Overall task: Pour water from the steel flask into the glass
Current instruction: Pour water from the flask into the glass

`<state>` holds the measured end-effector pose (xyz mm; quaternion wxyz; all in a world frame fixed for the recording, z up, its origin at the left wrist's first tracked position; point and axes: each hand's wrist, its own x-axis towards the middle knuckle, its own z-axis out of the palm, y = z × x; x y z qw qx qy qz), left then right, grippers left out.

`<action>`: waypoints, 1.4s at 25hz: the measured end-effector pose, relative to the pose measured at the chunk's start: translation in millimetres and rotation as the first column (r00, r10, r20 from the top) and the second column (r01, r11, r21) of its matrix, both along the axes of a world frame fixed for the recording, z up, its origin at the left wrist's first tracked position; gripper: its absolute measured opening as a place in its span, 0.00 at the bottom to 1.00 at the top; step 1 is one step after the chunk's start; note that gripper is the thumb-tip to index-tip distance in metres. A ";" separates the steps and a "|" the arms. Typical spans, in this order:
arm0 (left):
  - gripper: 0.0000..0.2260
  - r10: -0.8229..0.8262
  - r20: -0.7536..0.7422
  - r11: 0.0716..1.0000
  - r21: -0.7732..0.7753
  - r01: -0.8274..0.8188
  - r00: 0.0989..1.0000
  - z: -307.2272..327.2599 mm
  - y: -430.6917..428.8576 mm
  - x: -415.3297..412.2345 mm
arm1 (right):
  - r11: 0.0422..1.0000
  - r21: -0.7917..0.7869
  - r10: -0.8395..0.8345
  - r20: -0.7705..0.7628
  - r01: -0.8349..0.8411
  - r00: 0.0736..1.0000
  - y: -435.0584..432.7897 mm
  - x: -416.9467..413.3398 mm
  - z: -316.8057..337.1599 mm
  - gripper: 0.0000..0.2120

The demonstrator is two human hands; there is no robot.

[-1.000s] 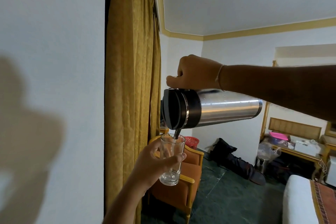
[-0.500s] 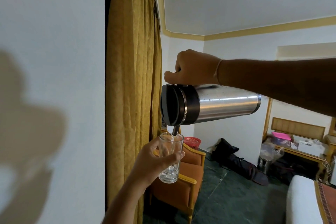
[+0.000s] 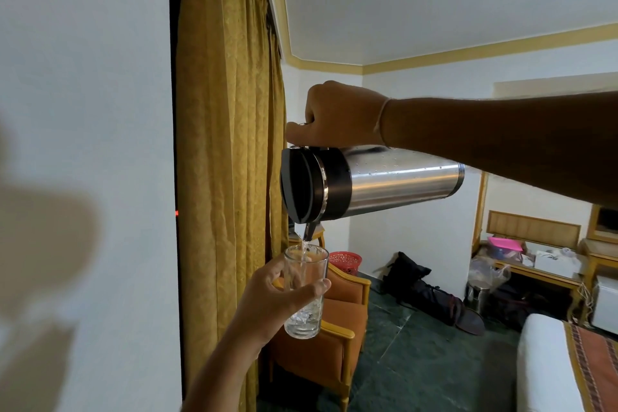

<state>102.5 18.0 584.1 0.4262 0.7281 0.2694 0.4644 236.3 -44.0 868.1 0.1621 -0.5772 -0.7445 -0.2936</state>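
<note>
The steel flask (image 3: pixel 394 186) with a black lid lies tipped on its side in mid-air, lid to the left. My right hand (image 3: pixel 337 115) grips its handle from above. A thin stream of water runs from the spout at the lid's lower edge into the clear glass (image 3: pixel 306 291) right below. My left hand (image 3: pixel 274 301) holds that glass upright from the left, fingers wrapped around its middle. A little water sits in the bottom of the glass.
A white wall (image 3: pixel 83 144) and a golden curtain (image 3: pixel 224 144) stand close on the left. Below are an orange armchair (image 3: pixel 337 321), a red basket (image 3: pixel 346 259), a black bag (image 3: pixel 421 288) on the green floor, a wooden desk (image 3: pixel 535 273) and a bed corner (image 3: pixel 548 365).
The flask and my right hand have risen slightly and the lid end tipped a bit lower. Water now runs visibly into the glass, and the level in it is a little higher.
</note>
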 end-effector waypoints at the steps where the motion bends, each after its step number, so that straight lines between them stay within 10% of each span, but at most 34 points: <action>1: 0.24 0.002 -0.002 1.000 0.001 -0.002 1.000 0.9 -0.6 0.8 | 1.000 0.005 0.002 0.005 -0.002 1.000 -1.1 0.1 0.5 0.28; 35: 0.34 -0.099 0.047 0.994 -0.033 0.101 0.994 3.8 7.6 19.7 | 0.999 0.011 0.030 0.046 -0.031 0.998 -1.3 17.8 -0.9 0.28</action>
